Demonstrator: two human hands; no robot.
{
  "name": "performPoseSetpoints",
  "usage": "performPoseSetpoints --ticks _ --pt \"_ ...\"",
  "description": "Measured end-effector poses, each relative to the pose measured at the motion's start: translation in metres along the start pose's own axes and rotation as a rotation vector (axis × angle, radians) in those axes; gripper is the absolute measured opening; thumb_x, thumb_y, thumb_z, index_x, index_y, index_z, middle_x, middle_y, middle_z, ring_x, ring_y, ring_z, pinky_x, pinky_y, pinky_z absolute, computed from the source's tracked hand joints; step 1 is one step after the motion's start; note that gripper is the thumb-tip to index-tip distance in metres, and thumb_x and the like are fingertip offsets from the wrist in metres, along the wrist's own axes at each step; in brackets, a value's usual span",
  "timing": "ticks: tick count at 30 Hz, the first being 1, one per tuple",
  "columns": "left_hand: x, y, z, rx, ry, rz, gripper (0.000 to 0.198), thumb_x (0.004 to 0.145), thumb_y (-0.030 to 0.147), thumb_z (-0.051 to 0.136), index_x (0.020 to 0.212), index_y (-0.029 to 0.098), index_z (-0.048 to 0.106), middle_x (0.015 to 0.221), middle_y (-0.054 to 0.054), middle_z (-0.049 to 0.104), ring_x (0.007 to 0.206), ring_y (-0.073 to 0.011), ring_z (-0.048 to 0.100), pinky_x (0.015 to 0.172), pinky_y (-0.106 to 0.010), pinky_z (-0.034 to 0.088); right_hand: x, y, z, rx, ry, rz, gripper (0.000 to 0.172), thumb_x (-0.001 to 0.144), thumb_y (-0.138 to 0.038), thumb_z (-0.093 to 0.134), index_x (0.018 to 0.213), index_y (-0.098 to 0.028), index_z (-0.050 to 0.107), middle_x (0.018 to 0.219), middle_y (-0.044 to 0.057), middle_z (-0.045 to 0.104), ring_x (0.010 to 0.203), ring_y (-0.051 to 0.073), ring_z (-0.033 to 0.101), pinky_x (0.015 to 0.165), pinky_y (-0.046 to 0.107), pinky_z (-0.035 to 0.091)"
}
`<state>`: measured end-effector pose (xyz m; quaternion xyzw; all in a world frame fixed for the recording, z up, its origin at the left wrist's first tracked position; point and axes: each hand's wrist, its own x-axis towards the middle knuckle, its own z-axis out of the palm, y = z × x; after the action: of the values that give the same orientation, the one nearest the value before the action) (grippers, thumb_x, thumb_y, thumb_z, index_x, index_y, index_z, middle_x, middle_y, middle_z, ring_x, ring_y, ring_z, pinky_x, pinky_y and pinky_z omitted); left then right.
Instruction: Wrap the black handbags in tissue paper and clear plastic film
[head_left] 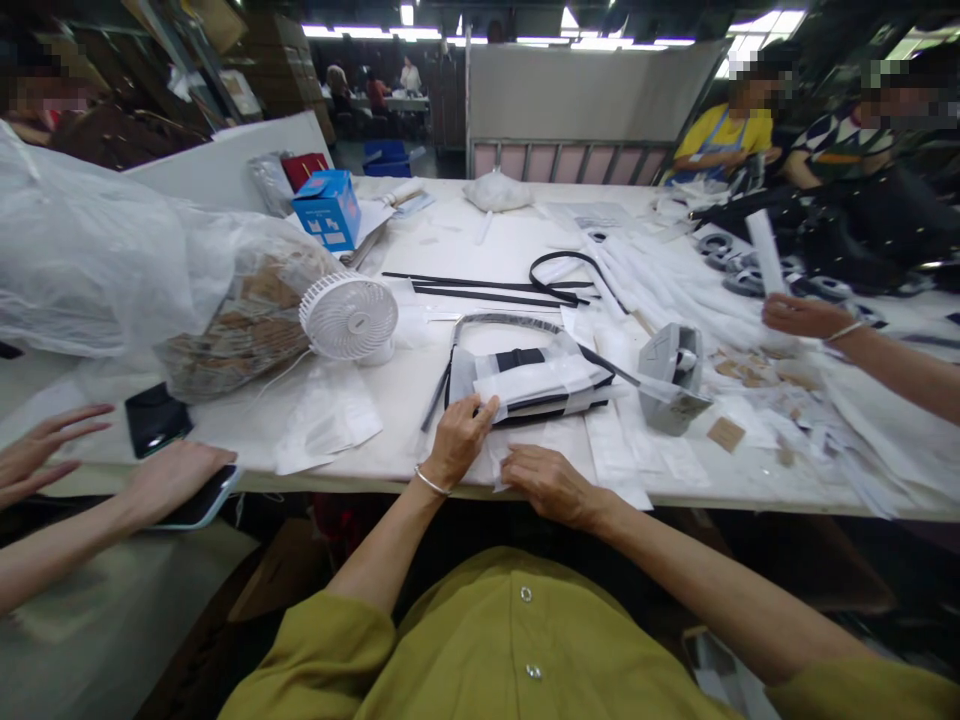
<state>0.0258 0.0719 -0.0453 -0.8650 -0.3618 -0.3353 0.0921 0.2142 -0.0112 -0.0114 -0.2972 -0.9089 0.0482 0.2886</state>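
Note:
In front of me lies a bundle of black straps [540,385], banded with white paper and translucent wrap. A long black strap [510,320] loops behind it. My left hand [461,437] is closed at the bundle's near-left corner, thumb and fingers pinching its edge. At the table's front edge, my right hand [551,485] curls with its fingertips on a thin translucent sheet [501,462]; the underside of that grip is hidden. To the right of the bundle stands a grey tape dispenser [671,380], with a strip of tape reaching toward the bundle.
Left of the bundle are a white fan [350,318], a blue box [328,210] and a large plastic bag of tags [240,310]. Black straps [487,290] lie behind. A co-worker's hands rest by a phone [199,497]; another person's hand [806,317] holds a white strip.

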Motion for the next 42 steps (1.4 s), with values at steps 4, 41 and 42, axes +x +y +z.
performPoseSetpoints --ticks 4,41,42 --pt "-0.001 0.001 0.001 -0.007 0.007 0.017 0.033 0.092 0.016 0.055 0.125 0.019 0.055 0.105 -0.011 0.063 0.096 -0.0229 0.061 0.083 -0.037 0.054 0.026 0.015 -0.013 -0.061 0.101 0.007 0.016 0.092 -0.013 0.048 0.088 -0.018 0.063 0.124 0.013 0.066 0.128 0.025 0.052 0.113 0.054 0.037" --pt "-0.002 0.005 -0.001 -0.131 0.050 0.014 0.031 0.095 0.013 0.050 0.125 0.016 0.058 0.127 -0.011 0.065 0.125 -0.0219 0.057 0.106 -0.041 0.049 0.035 0.032 -0.013 0.008 0.257 0.269 0.018 0.096 -0.021 0.052 0.106 -0.022 0.066 0.103 0.006 0.075 0.097 0.020 0.071 0.100 0.038 0.052" --pt "-0.003 0.005 -0.001 -0.134 0.051 0.010 0.031 0.095 0.013 0.050 0.125 0.015 0.058 0.127 -0.011 0.065 0.123 -0.0218 0.057 0.106 -0.041 0.050 0.034 0.031 -0.013 0.026 0.276 0.261 0.017 0.095 -0.021 0.053 0.105 -0.022 0.067 0.102 0.005 0.075 0.096 0.019 0.071 0.101 0.039 0.051"
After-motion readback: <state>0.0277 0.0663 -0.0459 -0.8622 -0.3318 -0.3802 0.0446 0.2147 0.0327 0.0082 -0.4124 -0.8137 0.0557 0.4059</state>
